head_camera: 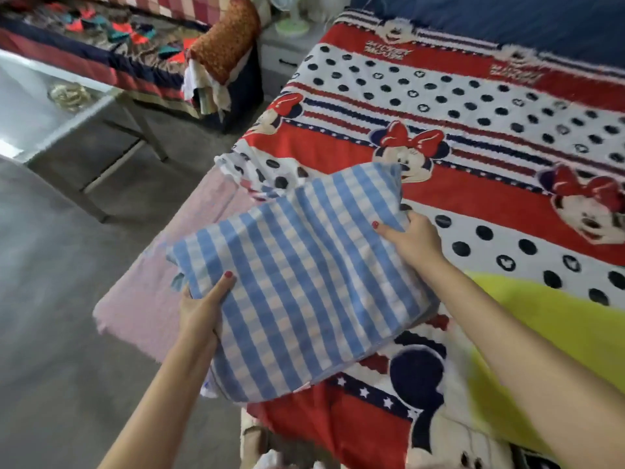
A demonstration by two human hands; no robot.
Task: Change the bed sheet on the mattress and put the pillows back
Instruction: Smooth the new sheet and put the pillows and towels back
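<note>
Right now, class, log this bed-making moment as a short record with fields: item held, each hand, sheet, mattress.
Item held: blue checked pillow, lifted over the bed's near corner
Left hand: grips the pillow's near-left edge
Right hand: grips its far-right edge
Sheet: red cartoon-print sheet, spread out, bunched at one corner
Mattress: pink, corner uncovered

Both hands hold a blue-checked pillow over the near corner of the bed. The left hand grips its near-left edge, thumb on top; the right hand pinches its right edge. Under it lies a red, white and navy cartoon sheet, rumpled at the corner, where pink mattress shows bare. A yellow patch lies at right. A glass tabletop stands well apart on the left.
</note>
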